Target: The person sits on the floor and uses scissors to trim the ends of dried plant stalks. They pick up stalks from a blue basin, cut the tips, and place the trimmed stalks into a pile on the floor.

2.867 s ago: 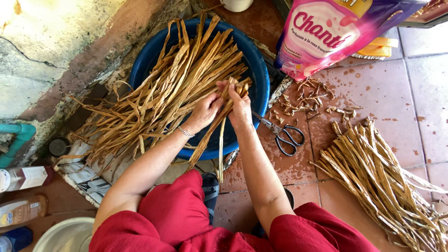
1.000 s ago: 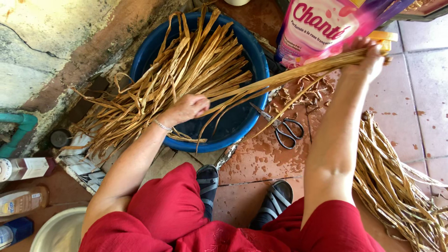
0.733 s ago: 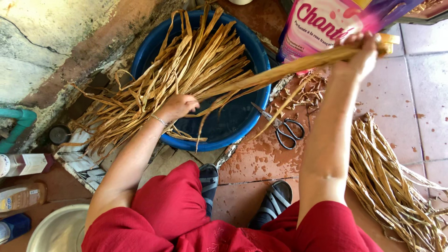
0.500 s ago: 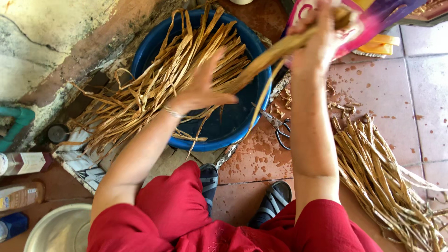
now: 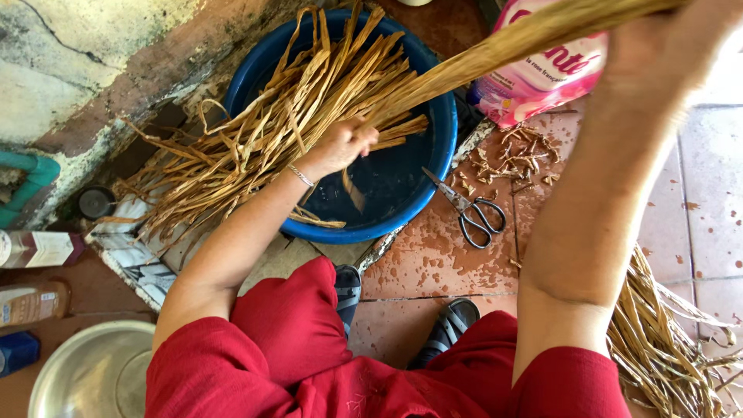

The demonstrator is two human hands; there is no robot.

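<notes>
My right hand is raised near the top right, gripping one end of a long tan dried plant strip that slants down to the left. My left hand closes around the lower part of that strip, above the blue plastic basin. The basin holds dark water and a heap of dried strips that spills over its left rim. My red clothing fills the bottom of the view.
Black-handled scissors lie on the wet tiles right of the basin, by small cut scraps. A pink bag stands behind. Another pile of strips lies at the right. Bottles and a metal bowl sit at the left.
My right hand has pulled a strip out of the basin and lifted it up and toward the camera. My left hand has slid along the strip and closed on it.
</notes>
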